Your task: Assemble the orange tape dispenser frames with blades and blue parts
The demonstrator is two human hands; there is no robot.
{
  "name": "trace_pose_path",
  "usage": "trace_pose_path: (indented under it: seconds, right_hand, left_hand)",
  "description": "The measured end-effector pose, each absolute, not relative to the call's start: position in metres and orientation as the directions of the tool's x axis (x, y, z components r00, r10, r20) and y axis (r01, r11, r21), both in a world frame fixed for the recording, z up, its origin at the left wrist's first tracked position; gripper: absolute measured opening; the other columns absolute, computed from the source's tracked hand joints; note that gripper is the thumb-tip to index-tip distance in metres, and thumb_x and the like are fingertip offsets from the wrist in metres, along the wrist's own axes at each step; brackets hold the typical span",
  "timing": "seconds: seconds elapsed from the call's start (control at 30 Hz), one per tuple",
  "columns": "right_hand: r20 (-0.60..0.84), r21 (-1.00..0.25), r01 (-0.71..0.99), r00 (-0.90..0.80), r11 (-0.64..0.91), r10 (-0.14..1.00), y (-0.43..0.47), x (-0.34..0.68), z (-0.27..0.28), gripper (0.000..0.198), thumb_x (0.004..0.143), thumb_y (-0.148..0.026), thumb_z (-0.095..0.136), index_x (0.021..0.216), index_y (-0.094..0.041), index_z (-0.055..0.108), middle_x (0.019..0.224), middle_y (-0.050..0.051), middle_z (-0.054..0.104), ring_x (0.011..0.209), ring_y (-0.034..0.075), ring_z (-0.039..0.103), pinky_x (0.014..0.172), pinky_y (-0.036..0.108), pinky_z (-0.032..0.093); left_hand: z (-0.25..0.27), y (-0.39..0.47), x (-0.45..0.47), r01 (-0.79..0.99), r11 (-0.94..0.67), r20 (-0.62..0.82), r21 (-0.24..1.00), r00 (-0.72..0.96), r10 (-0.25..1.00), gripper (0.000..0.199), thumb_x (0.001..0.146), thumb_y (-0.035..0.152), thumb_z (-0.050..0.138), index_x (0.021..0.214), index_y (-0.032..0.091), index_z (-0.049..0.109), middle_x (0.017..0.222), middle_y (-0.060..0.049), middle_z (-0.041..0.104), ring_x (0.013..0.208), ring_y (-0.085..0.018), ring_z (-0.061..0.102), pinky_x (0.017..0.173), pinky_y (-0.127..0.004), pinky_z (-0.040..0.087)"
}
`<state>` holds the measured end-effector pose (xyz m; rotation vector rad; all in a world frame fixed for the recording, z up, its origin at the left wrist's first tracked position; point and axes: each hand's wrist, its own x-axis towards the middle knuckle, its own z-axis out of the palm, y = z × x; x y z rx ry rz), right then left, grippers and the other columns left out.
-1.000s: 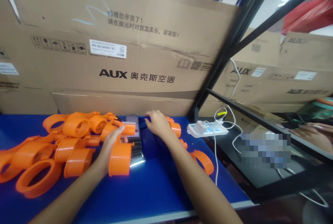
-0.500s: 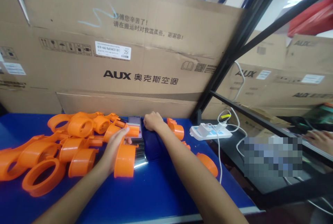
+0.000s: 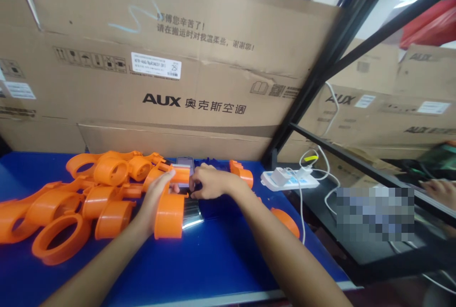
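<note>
My left hand is wrapped round an orange plastic part with a wide drum at its near end and a narrower tube further back. Just right of that part is my right hand, its fingers curled and the tips brought together; whatever they pinch is too small to make out. Below its fingertips lies a shiny dark film or plate, partly hidden by the drum. A phone rests on the table behind both hands. Small dark blue pieces lie beyond my right hand.
Several orange plastic parts are heaped on the blue table at the left, others at the right. A white power strip with cables sits by the black rack post. A large cardboard box stands behind. Another person's hand shows far right.
My right hand has come back from the dark blue pieces beside the phone toward the orange part, its fingers now near it. My left hand keeps its hold almost unmoved.
</note>
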<state>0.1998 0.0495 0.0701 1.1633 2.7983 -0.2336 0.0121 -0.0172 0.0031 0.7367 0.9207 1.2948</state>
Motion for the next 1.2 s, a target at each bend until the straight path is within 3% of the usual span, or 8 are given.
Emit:
trace_pose_path:
  seconds: [0.1,0.4,0.63,0.73,0.83,0.9,1.2]
  right_hand:
    - [-0.157,-0.17,0.69,-0.724,0.704,0.671,0.045,0.2,0.066,0.017,0.083,-0.035,0.079,0.096,-0.025,0.082,0.094,0.006,0.075,0.103,0.026,0.06,0.081,0.029,0.045]
    - [-0.07,-0.213,0.647,-0.758,0.732,0.649,0.045,0.203,0.056,0.007,0.079,-0.023,0.078,0.084,-0.019,0.078,0.085,0.005,0.075,0.094,0.023,0.062,0.086,0.029,0.045]
    - [0.114,-0.39,0.65,-0.669,0.652,0.735,0.048,0.227,0.054,0.008,0.079,-0.019,0.074,0.085,-0.02,0.069,0.078,-0.001,0.071,0.069,0.015,0.063,0.065,0.025,0.044]
    - [0.324,-0.449,0.622,-0.556,0.642,0.765,0.049,0.239,0.053,0.011,0.082,-0.02,0.07,0.093,-0.022,0.069,0.083,-0.001,0.071,0.074,0.016,0.063,0.07,0.027,0.047]
    - [0.567,-0.521,0.58,-0.313,0.626,0.762,0.047,0.242,0.049,0.02,0.089,-0.024,0.064,0.108,-0.021,0.07,0.086,0.001,0.069,0.076,0.017,0.062,0.072,0.029,0.049]
    - [0.642,-0.535,0.539,-0.243,0.651,0.727,0.042,0.239,0.046,0.025,0.092,-0.026,0.063,0.115,-0.021,0.07,0.086,0.002,0.068,0.075,0.017,0.061,0.071,0.03,0.05]
    - [0.701,-0.413,0.398,-0.434,0.819,0.565,0.024,0.218,0.04,0.021,0.093,-0.018,0.064,0.112,-0.025,0.069,0.109,0.006,0.073,0.101,0.023,0.066,0.092,0.042,0.052]
  left_hand:
    - [0.002,-0.018,0.012,-0.455,0.156,-0.153,0.877,0.044,0.987,0.048,0.081,0.06,0.074,0.064,0.017,0.063,0.05,0.001,0.055,0.041,-0.012,0.05,0.041,-0.023,0.038]
    - [0.0,-0.014,0.009,-0.429,0.135,-0.142,0.893,0.017,0.99,0.049,0.082,0.062,0.073,0.066,0.017,0.062,0.051,0.001,0.055,0.042,-0.011,0.05,0.043,-0.023,0.039]
    - [0.0,-0.015,0.01,-0.433,0.138,-0.15,0.891,0.007,0.989,0.05,0.082,0.063,0.073,0.065,0.017,0.062,0.052,0.001,0.056,0.042,-0.012,0.051,0.043,-0.023,0.04]
    - [-0.001,-0.013,0.012,-0.408,0.086,-0.109,0.909,-0.035,0.993,0.05,0.081,0.062,0.074,0.063,0.017,0.06,0.056,0.001,0.057,0.045,-0.011,0.052,0.045,-0.022,0.042]
    - [-0.004,-0.012,0.015,-0.409,0.057,-0.076,0.911,-0.03,0.997,0.046,0.079,0.059,0.077,0.069,0.018,0.061,0.059,0.002,0.058,0.048,-0.01,0.052,0.046,-0.021,0.041]
    - [-0.007,-0.011,0.017,-0.407,0.043,-0.054,0.913,-0.016,0.998,0.042,0.078,0.057,0.079,0.076,0.018,0.063,0.063,0.001,0.062,0.05,-0.011,0.052,0.048,-0.021,0.04]
    - [-0.014,-0.011,0.02,-0.36,-0.036,0.049,0.932,0.027,0.998,0.036,0.083,0.053,0.077,0.09,0.019,0.067,0.075,0.0,0.065,0.062,-0.013,0.058,0.06,-0.023,0.044]
